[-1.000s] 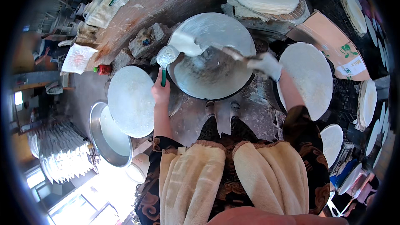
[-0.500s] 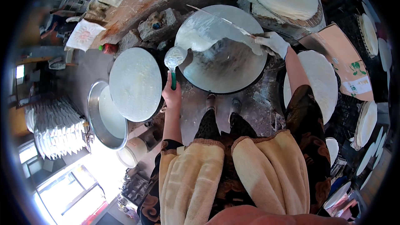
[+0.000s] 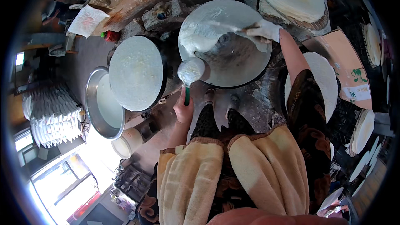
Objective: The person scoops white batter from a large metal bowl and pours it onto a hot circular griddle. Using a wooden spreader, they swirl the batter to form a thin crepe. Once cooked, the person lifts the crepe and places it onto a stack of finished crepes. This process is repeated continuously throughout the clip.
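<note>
Batter [image 3: 192, 39] partly covers our round griddle [image 3: 243, 64], upper centre of frame — our left hand [image 3: 183, 108] grips a green-handled ladle [image 3: 191, 71], our gloved right hand [image 3: 263, 31] a blurred stick [image 3: 233, 28].

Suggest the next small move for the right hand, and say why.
Probably sweep the blurred thin stick in the right hand toward the lower part of the middle round griddle: pale batter coats its upper part, while the lower part looks bare.

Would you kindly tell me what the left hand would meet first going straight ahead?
Ladle leading, the left hand would probably meet the round griddle first, though depth at the near edge is unclear.
</note>
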`<state>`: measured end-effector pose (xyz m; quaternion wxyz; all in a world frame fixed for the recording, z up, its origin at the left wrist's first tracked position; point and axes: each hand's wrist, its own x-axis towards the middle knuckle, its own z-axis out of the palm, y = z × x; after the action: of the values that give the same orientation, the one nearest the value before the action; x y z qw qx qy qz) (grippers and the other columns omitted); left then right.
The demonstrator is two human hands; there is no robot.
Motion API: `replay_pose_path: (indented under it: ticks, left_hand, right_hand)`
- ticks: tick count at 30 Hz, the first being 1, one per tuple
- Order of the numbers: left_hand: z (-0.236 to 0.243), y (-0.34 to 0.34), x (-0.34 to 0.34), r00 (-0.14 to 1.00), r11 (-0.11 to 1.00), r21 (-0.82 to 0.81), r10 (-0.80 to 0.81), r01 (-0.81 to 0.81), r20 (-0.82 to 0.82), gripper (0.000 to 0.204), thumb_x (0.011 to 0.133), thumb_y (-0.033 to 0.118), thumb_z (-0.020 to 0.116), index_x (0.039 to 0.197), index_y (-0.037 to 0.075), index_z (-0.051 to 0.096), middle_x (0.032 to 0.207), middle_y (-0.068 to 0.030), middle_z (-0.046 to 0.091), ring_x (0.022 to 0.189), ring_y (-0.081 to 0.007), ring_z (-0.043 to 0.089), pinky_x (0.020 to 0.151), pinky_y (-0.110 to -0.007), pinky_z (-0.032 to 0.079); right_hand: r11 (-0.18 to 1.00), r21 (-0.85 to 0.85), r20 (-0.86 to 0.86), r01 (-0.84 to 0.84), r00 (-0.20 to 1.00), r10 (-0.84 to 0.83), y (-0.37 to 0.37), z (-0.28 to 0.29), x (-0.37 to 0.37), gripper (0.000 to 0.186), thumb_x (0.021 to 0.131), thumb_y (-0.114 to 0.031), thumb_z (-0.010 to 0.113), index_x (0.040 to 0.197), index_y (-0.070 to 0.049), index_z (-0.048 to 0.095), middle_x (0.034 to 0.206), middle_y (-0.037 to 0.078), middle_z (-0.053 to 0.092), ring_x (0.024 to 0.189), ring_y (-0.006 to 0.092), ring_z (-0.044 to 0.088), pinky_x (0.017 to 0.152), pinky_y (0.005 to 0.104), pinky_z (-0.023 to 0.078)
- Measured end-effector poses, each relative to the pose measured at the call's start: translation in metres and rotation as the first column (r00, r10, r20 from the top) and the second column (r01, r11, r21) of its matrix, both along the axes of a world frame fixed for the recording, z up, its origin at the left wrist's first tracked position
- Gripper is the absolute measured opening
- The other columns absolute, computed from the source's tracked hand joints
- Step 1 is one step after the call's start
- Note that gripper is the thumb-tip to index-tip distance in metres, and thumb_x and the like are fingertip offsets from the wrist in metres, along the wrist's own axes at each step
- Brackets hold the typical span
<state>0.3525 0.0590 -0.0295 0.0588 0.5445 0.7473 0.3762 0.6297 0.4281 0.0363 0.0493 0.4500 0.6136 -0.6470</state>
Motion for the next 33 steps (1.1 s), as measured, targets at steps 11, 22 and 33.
replay_pose_path:
  ticks: [11,22,33]
  left_hand:
    - [0.033,-0.021,0.023,0.962,0.964,-0.001,-0.267,0.267,-0.05,0.052,0.071,-0.003,0.067,0.121,0.005,0.059,0.076,-0.0172,0.064,0.061,-0.0298,0.064,0.056,-0.035,0.05]
    - [0.132,0.043,-0.042,0.465,0.826,0.167,0.126,-0.538,0.876,0.018,0.091,0.01,0.054,0.107,0.004,0.049,0.061,-0.0024,0.05,0.05,-0.0101,0.047,0.043,-0.022,0.038]
    - [0.121,-0.006,-0.09,0.059,0.827,-0.03,0.076,-0.561,0.995,0.031,0.096,0.033,0.048,0.075,0.011,0.045,0.056,-0.0012,0.044,0.042,-0.0103,0.041,0.035,-0.022,0.033]
  right_hand:
    - [0.994,0.095,0.009,-0.05,0.999,0.05,0.036,0.001,-0.016,0.026,0.08,-0.03,0.069,0.092,-0.007,0.069,0.056,0.0,0.053,0.04,0.0062,0.039,0.035,0.0242,0.027]
    - [0.974,0.016,0.105,-0.227,0.969,0.224,0.027,0.012,0.014,0.029,0.078,-0.033,0.071,0.084,-0.005,0.066,0.057,-0.001,0.054,0.042,0.0057,0.041,0.037,0.0246,0.026]
    - [0.919,0.046,0.229,-0.39,0.9,0.371,0.044,0.03,0.031,0.032,0.078,-0.029,0.067,0.099,-0.005,0.068,0.059,-0.002,0.052,0.043,0.0057,0.042,0.038,0.0221,0.031]
